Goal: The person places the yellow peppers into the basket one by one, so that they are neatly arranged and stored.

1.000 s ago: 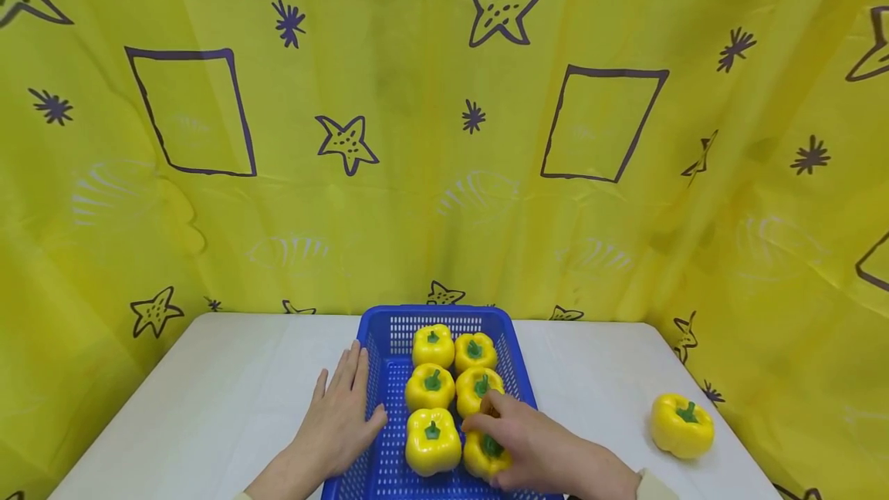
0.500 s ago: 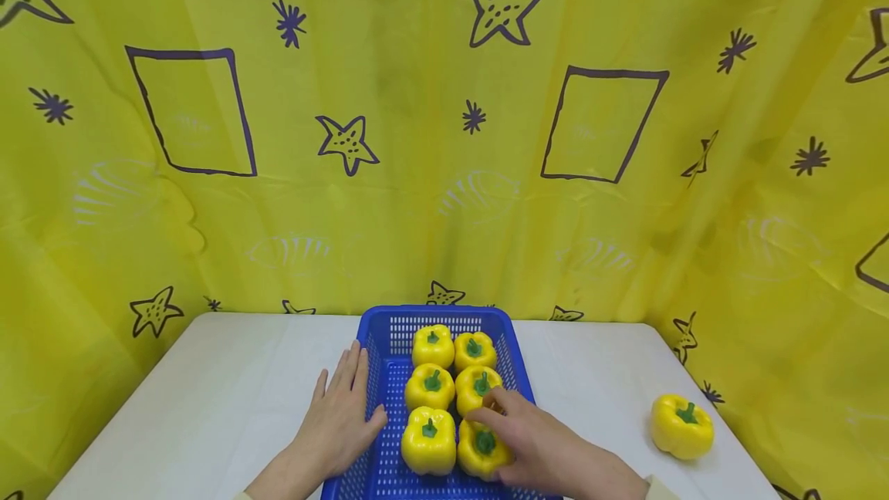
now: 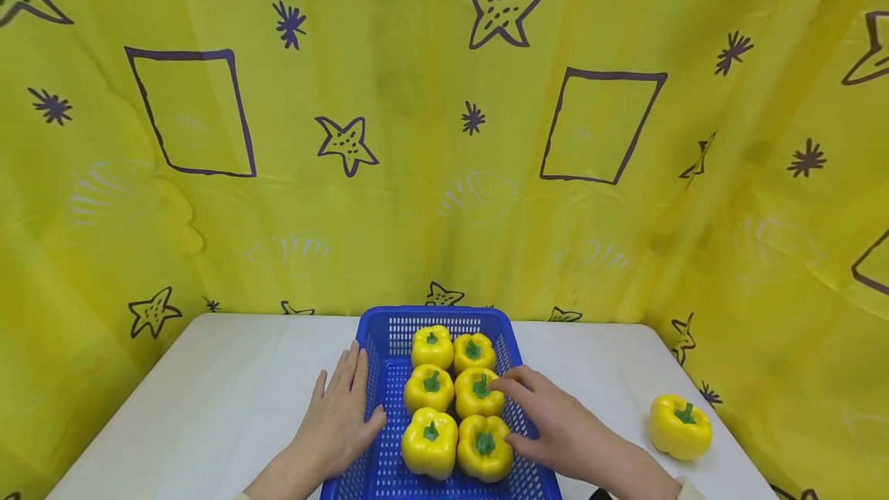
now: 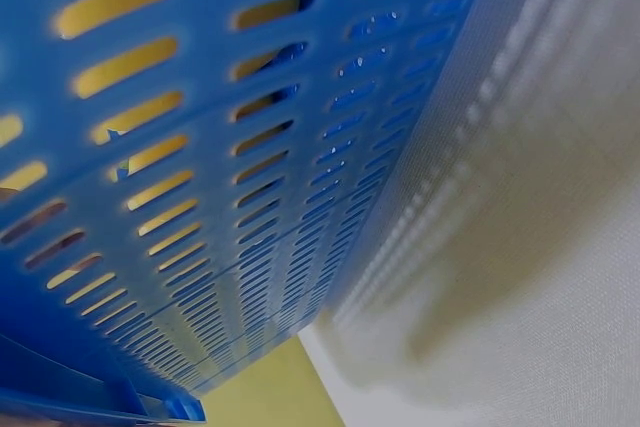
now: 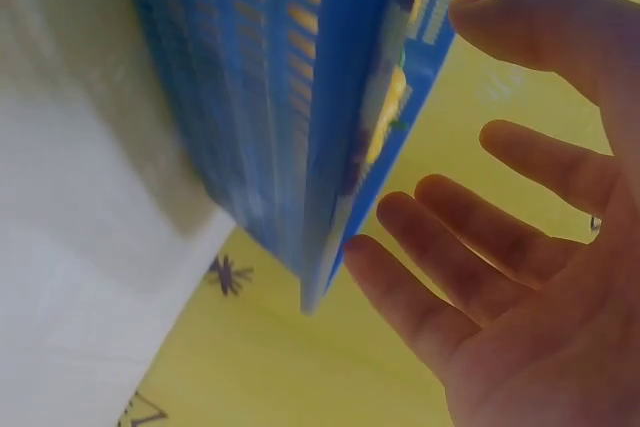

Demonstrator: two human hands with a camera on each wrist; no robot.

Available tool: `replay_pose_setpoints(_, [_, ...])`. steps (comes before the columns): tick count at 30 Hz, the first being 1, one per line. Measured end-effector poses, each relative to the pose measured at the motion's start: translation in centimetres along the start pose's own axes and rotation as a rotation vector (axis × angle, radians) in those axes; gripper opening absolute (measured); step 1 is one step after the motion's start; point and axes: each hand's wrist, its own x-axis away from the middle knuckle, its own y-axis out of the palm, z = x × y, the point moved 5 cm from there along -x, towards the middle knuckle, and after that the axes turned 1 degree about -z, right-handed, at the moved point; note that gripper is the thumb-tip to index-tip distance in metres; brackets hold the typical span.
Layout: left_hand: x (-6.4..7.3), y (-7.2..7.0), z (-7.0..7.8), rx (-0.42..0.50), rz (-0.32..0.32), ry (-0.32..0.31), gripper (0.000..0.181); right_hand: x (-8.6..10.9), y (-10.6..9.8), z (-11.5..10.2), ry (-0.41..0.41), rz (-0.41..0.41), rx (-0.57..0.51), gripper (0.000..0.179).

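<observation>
A blue plastic basket (image 3: 370, 330) holds several yellow bell peppers with green stems, set in two columns. My left hand (image 3: 333, 423) rests along the basket's left rim, its fingers straight. The right hand (image 3: 566, 427) hovers over the right rim with fingers spread and nothing in them. Nearest to it is the front right bell pepper (image 3: 486, 461), beside the front left bell pepper (image 3: 429, 454). In the right wrist view, the right hand's fingers (image 5: 440, 247) stand apart beside the basket wall (image 5: 270, 127). The left wrist view shows the slotted basket side (image 4: 230, 162), with yellow behind the slots.
One more yellow bell pepper (image 3: 681, 428) lies on the white-covered table (image 3: 236, 376) at the right, outside the basket. A yellow patterned curtain (image 3: 417, 238) hangs behind the table. A small dark object (image 3: 600, 494) shows at the bottom edge below the right wrist.
The right hand has let go of the front right bell pepper and moved up and to the right, its fingers spreading. That pepper had shifted slightly left. The left hand has stayed put.
</observation>
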Motion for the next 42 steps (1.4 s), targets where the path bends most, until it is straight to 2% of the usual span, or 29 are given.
replay_pose_setpoints(6, [0.1,0.0,-0.1,-0.012,-0.001,-0.003,0.08,0.7,-1.1,1.3,0.078,0.031,0.027,0.052])
replay_pose_setpoints(10, [0.1,0.0,0.0,-0.006,-0.003,-0.002,0.081,1.4,-1.6,2.5,0.166,0.037,0.047,0.05])
replay_pose_setpoints(12, [0.1,0.0,0.0,-0.005,-0.003,-0.002,0.081,1.8,-2.0,3.1,0.182,0.066,0.062,0.05])
replay_pose_setpoints(17, [0.1,0.0,0.0,-0.007,0.002,0.0,0.081,3.1,-3.1,4.3,0.152,0.179,0.133,0.05])
replay_pose_setpoints(20, [0.1,0.0,0.0,-0.009,0.002,0.003,0.081,3.9,-3.4,5.0,0.149,0.214,0.152,0.05])
replay_pose_setpoints(29, [0.1,0.0,0.0,-0.009,0.008,0.005,0.08,5.2,-3.5,6.5,0.202,0.205,0.177,0.048])
replay_pose_setpoints(42, [0.1,-0.1,0.1,-0.019,0.023,0.008,0.08,7.2,-3.0,8.8,0.21,0.283,0.213,0.047])
